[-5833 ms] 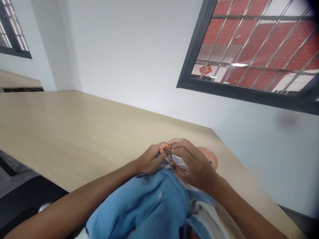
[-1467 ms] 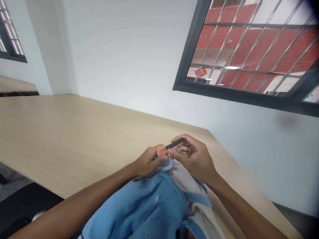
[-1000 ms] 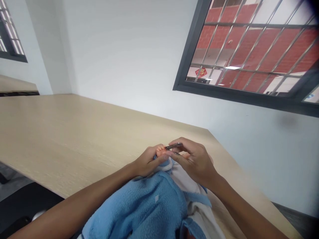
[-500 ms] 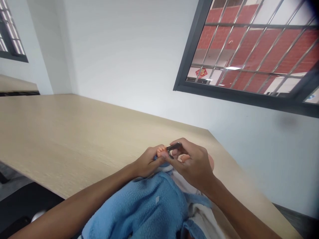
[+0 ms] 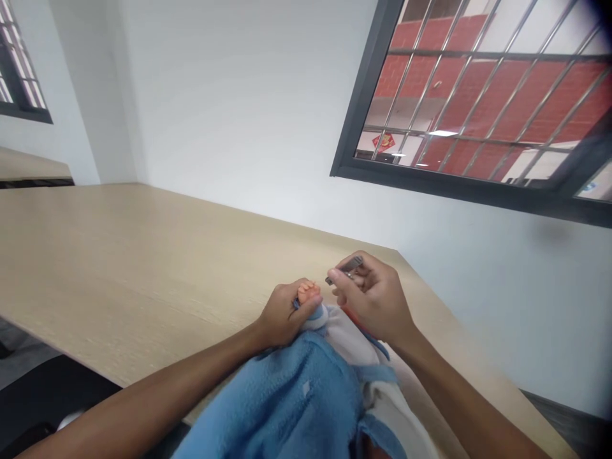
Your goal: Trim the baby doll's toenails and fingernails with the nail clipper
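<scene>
- The small orange-pink doll's foot (image 5: pixel 308 293) is sticking up out of a rolled white-and-blue cuff (image 5: pixel 317 315), toes upward, just above the near edge of the table, and is not touching the clipper.
- The left hand (image 5: pixel 284 317) is gripping the doll's foot low down, its fingers (image 5: pixel 290 305) curling closely around the ankle and leaving the toes bare.
- The right hand (image 5: pixel 370 299) is hovering just beside the foot, its thumb and fingers pinching narrowly on a metal nail clipper (image 5: pixel 347 269); the clipper's blades are pointing toward the toes, with a small gap remaining.
- A blue fleece wrap (image 5: pixel 282 401) is covering the doll's body below the hands, with a white cloth (image 5: pixel 387 389) lying to its right.
- A small orange-red patch (image 5: pixel 352 315) is showing under the right hand; what it is cannot be told.
- The light wood table (image 5: pixel 143 255) is running beneath the doll and both forearms.
- A dark barred window (image 5: pixel 471 172) is set in the white wall (image 5: pixel 229 121) beyond, with red brick showing through it.
</scene>
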### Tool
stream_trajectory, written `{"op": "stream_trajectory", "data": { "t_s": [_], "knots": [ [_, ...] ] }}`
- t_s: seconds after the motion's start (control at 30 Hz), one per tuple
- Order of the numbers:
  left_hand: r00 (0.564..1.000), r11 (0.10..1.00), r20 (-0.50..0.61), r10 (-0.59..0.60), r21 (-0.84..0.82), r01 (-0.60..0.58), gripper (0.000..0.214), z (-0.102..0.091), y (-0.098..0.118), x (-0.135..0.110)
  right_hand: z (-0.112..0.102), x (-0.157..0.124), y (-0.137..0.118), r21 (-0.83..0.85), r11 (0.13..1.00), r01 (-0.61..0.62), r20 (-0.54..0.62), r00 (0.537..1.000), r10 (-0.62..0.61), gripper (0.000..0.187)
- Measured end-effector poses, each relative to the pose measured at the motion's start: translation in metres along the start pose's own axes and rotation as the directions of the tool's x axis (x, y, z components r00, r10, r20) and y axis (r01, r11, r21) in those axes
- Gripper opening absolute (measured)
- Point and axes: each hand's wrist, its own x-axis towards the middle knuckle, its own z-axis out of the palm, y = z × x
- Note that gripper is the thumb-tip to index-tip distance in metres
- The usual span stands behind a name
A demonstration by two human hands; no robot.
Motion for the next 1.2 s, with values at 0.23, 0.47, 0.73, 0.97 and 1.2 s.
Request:
{"op": "stream_trajectory", "data": {
  "t_s": [0.23,0.47,0.73,0.97,1.2],
  "knots": [
    [0.984,0.987,-0.173,-0.047,0.141,0.072,0.027,-0.003,-0.005,0.001,-0.018,0.009,-0.012,0.092,0.996,-0.001,0.071,0.997,-0.006,0.03],
    [0.996,0.995,-0.083,0.022,0.103,-0.014,0.019,-0.004,0.006,-0.001,0.002,0.003,-0.005,0.102,0.994,-0.033,0.189,0.982,0.013,0.024],
    [0.996,0.996,-0.037,0.082,0.038,-0.08,0.011,-0.005,0.009,-0.001,0.007,0.001,0.002,0.156,0.984,-0.086,0.275,0.96,0.04,0.027],
    [0.999,0.997,-0.015,0.045,0.06,-0.044,0.011,-0.005,0.009,-0.002,0.01,0.003,0.002,0.176,0.981,-0.079,0.256,0.966,0.032,0.025],
    [1.0,0.998,0.025,0.019,0.061,-0.02,0.016,-0.007,0.009,-0.002,0.008,0.008,-0.003,0.117,0.993,-0.021,0.26,0.965,-0.011,0.026]
  ]
}}
